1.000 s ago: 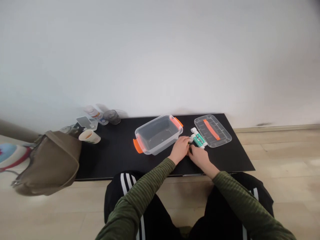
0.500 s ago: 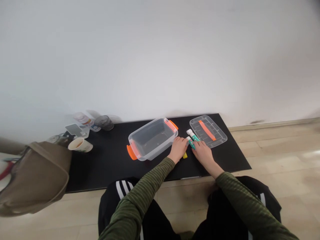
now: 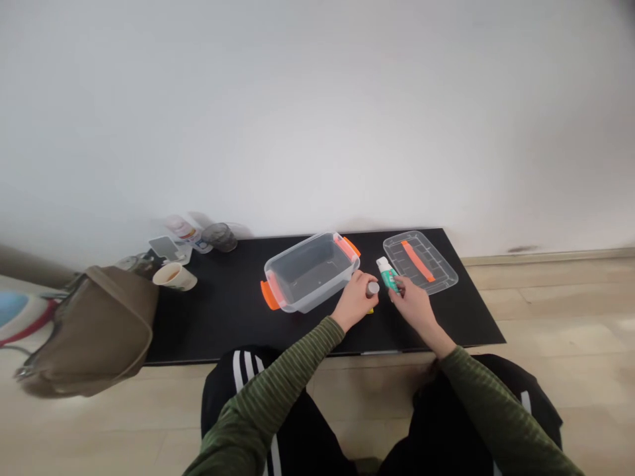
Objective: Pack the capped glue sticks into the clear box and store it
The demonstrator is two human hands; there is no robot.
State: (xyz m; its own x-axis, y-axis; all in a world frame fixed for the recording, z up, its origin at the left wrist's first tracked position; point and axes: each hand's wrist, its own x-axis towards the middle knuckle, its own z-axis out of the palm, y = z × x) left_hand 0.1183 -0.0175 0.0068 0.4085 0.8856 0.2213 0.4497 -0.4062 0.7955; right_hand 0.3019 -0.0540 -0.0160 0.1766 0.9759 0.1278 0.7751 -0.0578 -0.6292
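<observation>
Head view: left hand [image 3: 354,302] narrow, curled round a small grey cap [image 3: 373,288], its lower end buried in the fingers, so whether cap alone or part of something longer impossible to say. Right hand [image 3: 414,305] also narrow, pinching a green tube [image 3: 389,274] with a white end, tilted up and away from the palm, just beside the left hand but not touching it. Partly hidden just under the left hand, a yellow piece [image 3: 370,310]. Just left of the left hand, a clear box [image 3: 311,272] with orange handles; ahead of the right hand, a clear lid [image 3: 419,261] with an orange strip, close to the tube's white end. Beneath both hands, a black table [image 3: 223,330]. Far left of both hands, a mug [image 3: 174,277] and a bag [image 3: 92,330]. Risks: tube slipping from a light pinch onto the lid; grey cap rolling away if dropped; left knuckles nudging the box or yellow piece during any turn of the wrist
</observation>
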